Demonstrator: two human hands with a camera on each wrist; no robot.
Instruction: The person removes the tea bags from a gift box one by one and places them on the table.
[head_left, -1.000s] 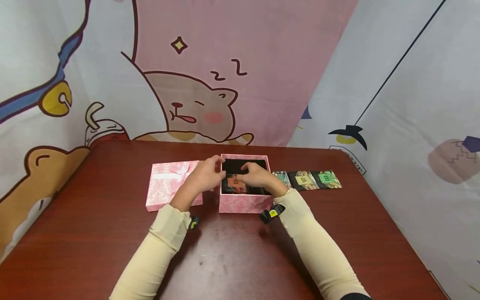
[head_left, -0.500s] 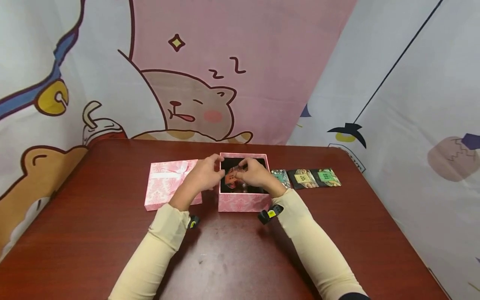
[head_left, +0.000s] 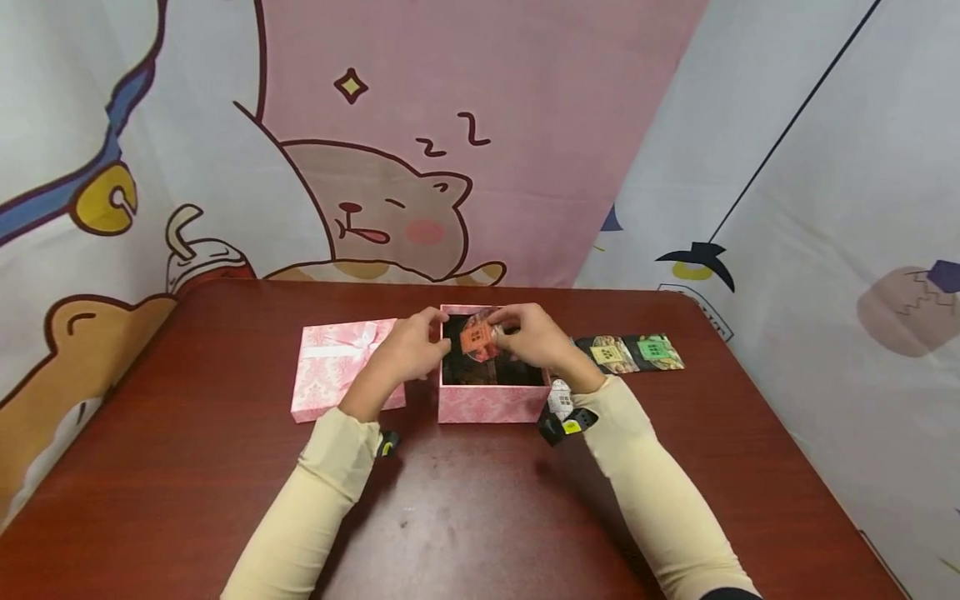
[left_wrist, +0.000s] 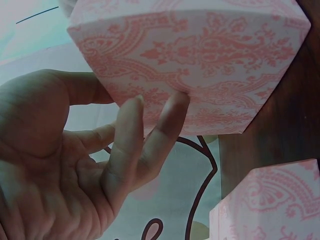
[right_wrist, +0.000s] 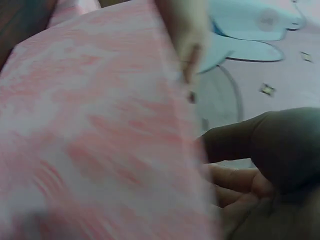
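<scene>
A pink patterned gift box (head_left: 491, 406) stands without its lid on the table, its inside dark. My left hand (head_left: 411, 346) holds its left wall; in the left wrist view two fingertips (left_wrist: 175, 107) touch the outside while the thumb passes behind the edge. Over the box, my right hand (head_left: 536, 337) pinches a small dark packet (head_left: 475, 336) with an orange label, tilted up. Seen from the right wrist, the blurred box wall hides that packet, and the fingers (right_wrist: 232, 180) show only partly.
Left of the box lies its pink lid (head_left: 330, 371) with a ribbon bow. To the right are flat packets with yellow (head_left: 609, 356) and green (head_left: 652, 350) labels; a white-labelled one (head_left: 560, 398) shows beside my right wrist. A printed curtain (head_left: 540, 150) hangs behind the table.
My right hand has lifted the orange-labelled packet up from the box's inside and moved right and away from me. The left hand stays at the left wall.
</scene>
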